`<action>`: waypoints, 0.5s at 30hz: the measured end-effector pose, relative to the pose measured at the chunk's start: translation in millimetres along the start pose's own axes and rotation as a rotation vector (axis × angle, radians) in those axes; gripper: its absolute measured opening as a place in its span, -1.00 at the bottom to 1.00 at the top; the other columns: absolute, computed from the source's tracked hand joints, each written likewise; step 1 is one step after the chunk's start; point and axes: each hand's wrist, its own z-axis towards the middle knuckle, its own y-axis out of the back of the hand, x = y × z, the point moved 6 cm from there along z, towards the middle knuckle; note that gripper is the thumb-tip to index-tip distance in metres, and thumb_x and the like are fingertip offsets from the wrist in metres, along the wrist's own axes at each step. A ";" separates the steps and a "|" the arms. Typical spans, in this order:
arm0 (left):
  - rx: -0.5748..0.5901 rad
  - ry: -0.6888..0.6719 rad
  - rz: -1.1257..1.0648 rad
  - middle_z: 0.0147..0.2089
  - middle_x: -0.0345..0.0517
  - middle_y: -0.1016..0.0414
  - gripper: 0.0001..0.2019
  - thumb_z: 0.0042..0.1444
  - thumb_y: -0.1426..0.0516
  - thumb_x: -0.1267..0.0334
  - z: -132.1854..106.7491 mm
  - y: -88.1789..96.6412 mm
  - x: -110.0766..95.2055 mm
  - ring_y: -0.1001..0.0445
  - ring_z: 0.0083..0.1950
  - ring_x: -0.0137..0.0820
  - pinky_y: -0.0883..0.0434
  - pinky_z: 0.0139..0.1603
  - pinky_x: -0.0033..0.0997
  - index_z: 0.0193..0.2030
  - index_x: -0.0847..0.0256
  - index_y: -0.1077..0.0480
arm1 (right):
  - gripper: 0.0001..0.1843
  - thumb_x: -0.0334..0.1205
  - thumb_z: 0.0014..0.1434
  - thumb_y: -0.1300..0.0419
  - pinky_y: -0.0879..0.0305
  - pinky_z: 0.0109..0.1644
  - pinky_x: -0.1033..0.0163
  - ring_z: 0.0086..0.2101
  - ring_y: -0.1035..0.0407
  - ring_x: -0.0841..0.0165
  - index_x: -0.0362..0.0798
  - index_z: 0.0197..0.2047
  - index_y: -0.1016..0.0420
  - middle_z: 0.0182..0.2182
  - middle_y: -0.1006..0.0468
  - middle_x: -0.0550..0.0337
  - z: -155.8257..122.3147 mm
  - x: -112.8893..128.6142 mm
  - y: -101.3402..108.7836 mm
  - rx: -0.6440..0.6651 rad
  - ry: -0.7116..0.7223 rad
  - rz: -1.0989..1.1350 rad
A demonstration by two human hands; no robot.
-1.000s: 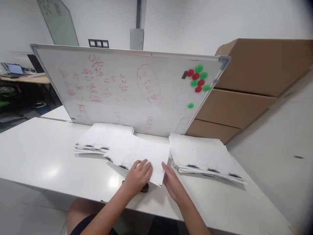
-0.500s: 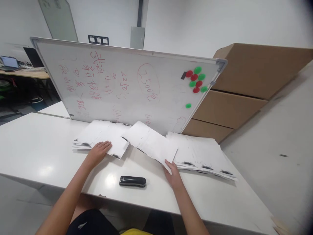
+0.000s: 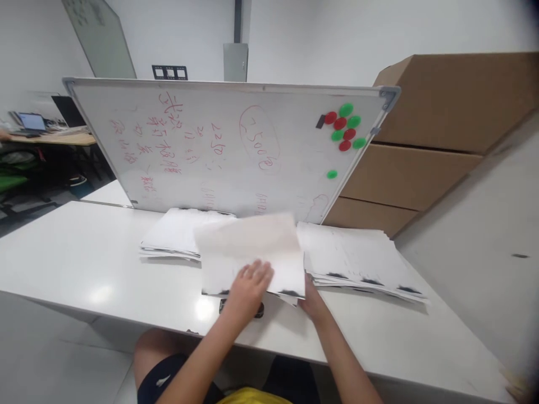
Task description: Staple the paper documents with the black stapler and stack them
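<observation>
A white sheet of paper (image 3: 252, 235) with black smudges along its front edge lies over other paper in front of me, slightly blurred at the far side. My left hand (image 3: 251, 283) is on this sheet, fingers together on top and thumb out of sight. At the right corner, my right hand (image 3: 310, 297) grips paper, its fingers partly hidden beneath. Under my left wrist, a black stapler (image 3: 259, 310) on the table is mostly covered. One paper stack (image 3: 168, 233) sits to the left, partly overlapped by the sheet. Another stack (image 3: 349, 249) lies just beyond my right hand.
A whiteboard (image 3: 189, 179) with red writing stands on its side at the back of the white table (image 3: 105, 252). Red and green magnets (image 3: 346, 109) cling to its right part. Cardboard boxes (image 3: 421, 168) are piled behind it, beside the wall.
My left hand has moved right from the left stack, bringing a sheet over the paper in my right hand. The stapler is now largely covered. The view has shifted slightly.
</observation>
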 end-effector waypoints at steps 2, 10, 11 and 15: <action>0.132 -0.059 0.002 0.23 -0.04 -0.35 -0.57 0.17 0.08 0.53 5.0 -24.7 -18.0 -0.31 0.23 -0.15 -0.30 0.13 -0.11 0.15 0.24 -0.29 | -0.45 0.19 -0.09 -0.28 -0.27 0.12 -0.09 0.03 -0.39 0.00 -0.03 -0.14 -0.55 -0.15 -0.63 -0.02 -2.5 -0.7 -0.8 0.048 -0.032 0.056; 0.446 -0.065 -0.086 0.33 0.03 -0.19 -0.56 0.20 -0.01 0.43 4.1 -45.5 -8.2 -0.21 0.30 -0.06 -0.10 0.28 0.15 0.23 0.19 -0.23 | -0.39 0.15 -0.15 -0.36 -0.30 0.08 -0.08 -0.03 -0.45 0.02 0.00 -0.06 -0.51 -0.15 -0.64 0.03 3.0 -1.9 -2.6 0.027 -0.079 0.259; 0.453 -0.064 -0.151 0.35 0.02 -0.15 -0.53 0.20 -0.05 0.36 3.9 -40.6 -2.5 -0.15 0.34 -0.07 -0.07 0.30 0.15 0.26 0.15 -0.19 | -0.43 0.03 -0.21 -0.43 -0.32 0.06 -0.09 -0.09 -0.48 0.02 0.01 -0.10 -0.53 -0.21 -0.66 0.07 3.9 2.9 0.2 -0.010 -0.051 0.234; 0.179 0.108 -0.501 0.44 -0.05 0.07 -0.26 0.07 -0.19 -0.06 5.8 -5.5 54.1 0.29 0.46 -0.08 0.12 0.38 0.11 0.35 -0.04 -0.01 | -0.58 -0.14 -0.33 -0.48 -0.33 0.02 -0.04 -0.20 -0.51 0.04 -0.02 -0.31 -0.60 -0.34 -0.67 0.13 0.8 35.7 18.8 -0.053 0.095 0.097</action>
